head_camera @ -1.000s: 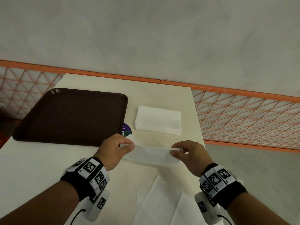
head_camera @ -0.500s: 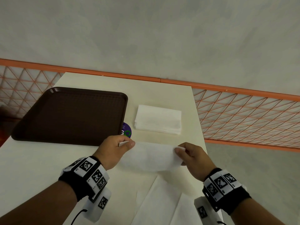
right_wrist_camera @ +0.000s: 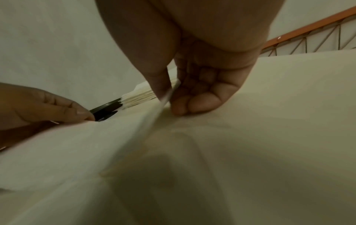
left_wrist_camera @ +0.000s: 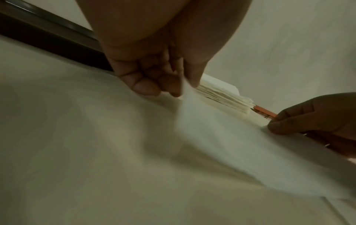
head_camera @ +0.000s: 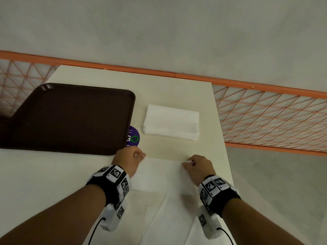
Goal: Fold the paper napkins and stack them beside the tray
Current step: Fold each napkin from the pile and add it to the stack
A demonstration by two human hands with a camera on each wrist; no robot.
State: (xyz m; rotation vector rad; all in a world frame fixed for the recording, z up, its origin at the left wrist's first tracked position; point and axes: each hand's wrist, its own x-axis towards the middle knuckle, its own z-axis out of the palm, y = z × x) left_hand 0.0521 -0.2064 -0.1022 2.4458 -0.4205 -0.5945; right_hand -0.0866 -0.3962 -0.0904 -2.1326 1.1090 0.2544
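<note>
Cream-coloured and matte, the table [head_camera: 177, 89] fills the lower half of the head view, its right edge running along the right side of the frame. Nearest, at the bottom centre, loose unfolded napkins [head_camera: 169, 220] lie flat and overlapping between the two forearms, each wrist wearing a black band with white coded markers.

Just beyond them, a single paper napkin [head_camera: 162, 174] is spread on the table at mid-frame. The left hand [head_camera: 128, 159] pinches its far left corner between thumb and curled fingers; the left wrist view shows that corner lifted off the surface. The right hand [head_camera: 199, 166] pinches the far right corner the same way, and in the right wrist view the edge rises thin between thumb and forefinger [right_wrist_camera: 159, 85].

Farther up, right of centre, a stack of folded napkins [head_camera: 171, 122] sits squared on the table, just beside the dark brown tray [head_camera: 67, 119] that takes up the left middle of the frame. A round purple sticker [head_camera: 133, 137] peeks out from the tray's right edge, between tray and stack.

Past the table's far edge, an orange rail with diagonal orange lattice [head_camera: 269, 117] runs across the frame, and above it a plain grey surface fills the upper half.
</note>
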